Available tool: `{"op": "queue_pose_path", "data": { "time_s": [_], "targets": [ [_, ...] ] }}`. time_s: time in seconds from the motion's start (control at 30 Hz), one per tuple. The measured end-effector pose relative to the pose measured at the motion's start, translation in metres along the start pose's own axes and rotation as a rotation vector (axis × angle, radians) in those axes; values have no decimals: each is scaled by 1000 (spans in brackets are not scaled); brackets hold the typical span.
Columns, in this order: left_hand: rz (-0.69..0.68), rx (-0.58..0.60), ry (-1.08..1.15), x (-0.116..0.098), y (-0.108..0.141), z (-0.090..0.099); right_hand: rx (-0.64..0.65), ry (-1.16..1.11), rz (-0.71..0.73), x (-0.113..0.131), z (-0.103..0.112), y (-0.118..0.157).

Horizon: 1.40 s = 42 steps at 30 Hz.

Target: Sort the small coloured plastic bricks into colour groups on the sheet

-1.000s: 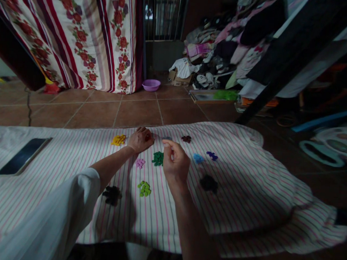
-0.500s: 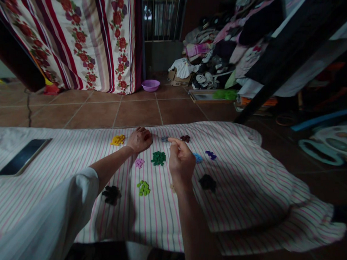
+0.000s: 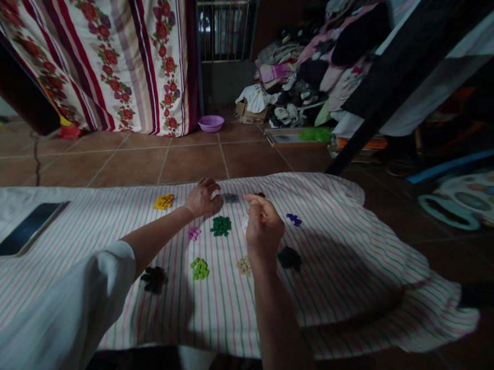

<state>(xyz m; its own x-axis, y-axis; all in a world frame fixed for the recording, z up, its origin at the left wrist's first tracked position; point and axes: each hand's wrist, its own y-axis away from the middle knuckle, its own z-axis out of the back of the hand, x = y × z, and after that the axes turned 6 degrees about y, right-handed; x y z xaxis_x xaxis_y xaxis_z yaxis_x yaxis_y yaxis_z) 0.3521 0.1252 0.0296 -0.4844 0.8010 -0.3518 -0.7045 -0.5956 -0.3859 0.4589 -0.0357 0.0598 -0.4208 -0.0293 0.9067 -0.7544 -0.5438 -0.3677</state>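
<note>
Small coloured pieces lie in piles on the striped cloth (image 3: 110,294). My left hand (image 3: 204,198) rests on the cloth with its fingers loosely bent and apart, just left of a grey pile (image 3: 231,198). My right hand (image 3: 265,222) is to the right of that pile, closed, thumb against the index finger; anything between them is too small to make out. It partly covers a dark brown pile (image 3: 261,195). Nearby lie dark green (image 3: 221,226), pink (image 3: 194,233), yellow (image 3: 163,201), lime green (image 3: 199,268), beige (image 3: 244,265) and purple (image 3: 294,219) pieces.
Black pieces (image 3: 154,280) lie near the front left, and another dark pile (image 3: 289,258) sits right of my right forearm. A phone (image 3: 30,228) is at the far left. Beyond the cloth are a purple basin (image 3: 211,123), a heap of clothes (image 3: 304,71) and a dark slanted post (image 3: 372,120).
My right hand has shifted slightly right, away from the grey pile, uncovering the beige pieces and hiding the light blue ones. My left hand has opened slightly near the grey pile. The view has turned slightly.
</note>
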Motion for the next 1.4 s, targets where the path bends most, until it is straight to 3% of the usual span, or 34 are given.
{"op": "queue_pose_path", "data": {
  "time_s": [0.17, 0.3, 0.5, 0.73, 1.4],
  "targets": [
    [188, 207, 93, -28, -15, -15, -25, -6, -14, -1, 3, -2],
    [206, 229, 58, -40, -20, -24, -34, 4, -30, -4, 8, -4],
    [197, 247, 40, -42, -26, -26, -20, -14, -40, -5, 13, -6],
    [207, 247, 40, -41, -27, -26, -89, -53, -100, -7, 16, -9],
    [166, 166, 67, -36, -35, -28, -182, -113, -115, -23, 31, -19]
  ]
}}
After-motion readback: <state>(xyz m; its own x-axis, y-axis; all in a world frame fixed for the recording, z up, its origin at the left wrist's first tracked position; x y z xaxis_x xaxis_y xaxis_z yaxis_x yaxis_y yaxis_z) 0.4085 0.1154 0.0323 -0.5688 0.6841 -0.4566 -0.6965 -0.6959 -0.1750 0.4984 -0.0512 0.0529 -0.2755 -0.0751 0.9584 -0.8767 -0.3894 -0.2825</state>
